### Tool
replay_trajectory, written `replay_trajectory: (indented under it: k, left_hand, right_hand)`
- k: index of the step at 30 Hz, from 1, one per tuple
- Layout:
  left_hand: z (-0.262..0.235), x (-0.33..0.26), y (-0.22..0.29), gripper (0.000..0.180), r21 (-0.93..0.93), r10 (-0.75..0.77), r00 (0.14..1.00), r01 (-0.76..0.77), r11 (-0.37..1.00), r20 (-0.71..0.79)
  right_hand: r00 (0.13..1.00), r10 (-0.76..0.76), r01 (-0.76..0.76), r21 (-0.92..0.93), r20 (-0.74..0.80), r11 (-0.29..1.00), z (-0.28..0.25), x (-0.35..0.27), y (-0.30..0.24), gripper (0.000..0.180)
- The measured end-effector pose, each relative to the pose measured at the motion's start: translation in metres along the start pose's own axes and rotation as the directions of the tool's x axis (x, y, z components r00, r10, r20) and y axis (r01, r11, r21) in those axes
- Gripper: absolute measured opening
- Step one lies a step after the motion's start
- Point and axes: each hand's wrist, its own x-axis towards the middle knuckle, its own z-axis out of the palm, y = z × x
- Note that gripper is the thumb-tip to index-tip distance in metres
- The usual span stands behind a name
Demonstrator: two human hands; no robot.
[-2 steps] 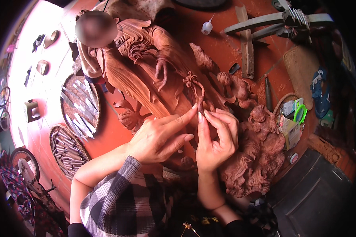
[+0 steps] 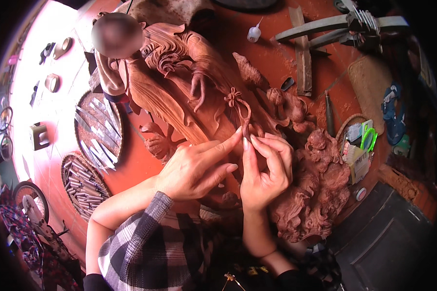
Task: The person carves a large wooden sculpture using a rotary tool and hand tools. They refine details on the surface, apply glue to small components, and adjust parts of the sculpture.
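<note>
A large reddish-brown carved wooden statue (image 2: 153, 104) lies in front of me, with robe folds and a carved hand. Low on it runs a raised sash with a bow knot (image 2: 233, 97). My left hand (image 2: 196, 169) rests over the carving; its index fingertip touches the sash's lower end, and the thumb is held apart. Close beside it, my right hand (image 2: 266, 177) has thumb and fingertips pinched together at the same spot. Whatever lies in that pinch, if anything, is hidden. Rugged carved wood (image 2: 313, 189) fills the area right of my right hand.
On the left are a round basket of flat metal blades (image 2: 99, 128) and a basket of rod-shaped tools (image 2: 82, 186). A small white bottle (image 2: 253, 34), a wooden bar (image 2: 303, 63) and green-handled scissors (image 2: 369, 139) lie beyond and right. A checked cloth (image 2: 155, 247) covers my lap.
</note>
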Motion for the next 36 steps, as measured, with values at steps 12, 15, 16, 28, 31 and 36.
replay_trajectory:
  k: [12, 15, 16, 28, 31, 36]
  left_hand:
    - [-0.005, 0.002, -0.001, 0.060, -0.028, -0.058, 0.998, 0.059, 0.998, 0.037]
    - [-0.005, 0.004, -0.001, 0.059, -0.022, -0.041, 0.999, 0.042, 0.999, 0.035]
    - [-0.005, 0.005, -0.002, 0.058, -0.036, -0.035, 0.999, 0.035, 0.999, 0.019]
    - [0.001, 0.006, -0.003, 0.056, -0.059, -0.037, 0.999, 0.036, 0.998, -0.008]
    - [0.000, 0.005, -0.001, 0.057, -0.077, -0.045, 0.999, 0.045, 0.996, -0.007]
    - [-0.007, -0.011, -0.002, 0.054, -0.218, -0.146, 0.986, 0.127, 0.968, -0.074]
  right_hand:
    - [0.999, -0.019, 0.020, 0.023, -0.030, 1.000, 0.006, 0.001, 0.004, 0.018]
    - [0.999, -0.002, 0.003, 0.026, -0.036, 1.000, 0.007, 0.000, 0.004, 0.018]
    - [0.999, -0.005, 0.006, 0.024, -0.032, 1.000, 0.007, 0.000, 0.004, 0.019]
    - [1.000, 0.003, -0.003, 0.025, -0.030, 1.000, 0.004, 0.001, 0.007, 0.023]
    - [1.000, -0.011, 0.011, 0.015, -0.019, 1.000, 0.003, 0.000, 0.006, 0.023]
    - [0.997, -0.076, 0.076, -0.006, -0.026, 0.997, 0.005, -0.007, -0.001, 0.023]
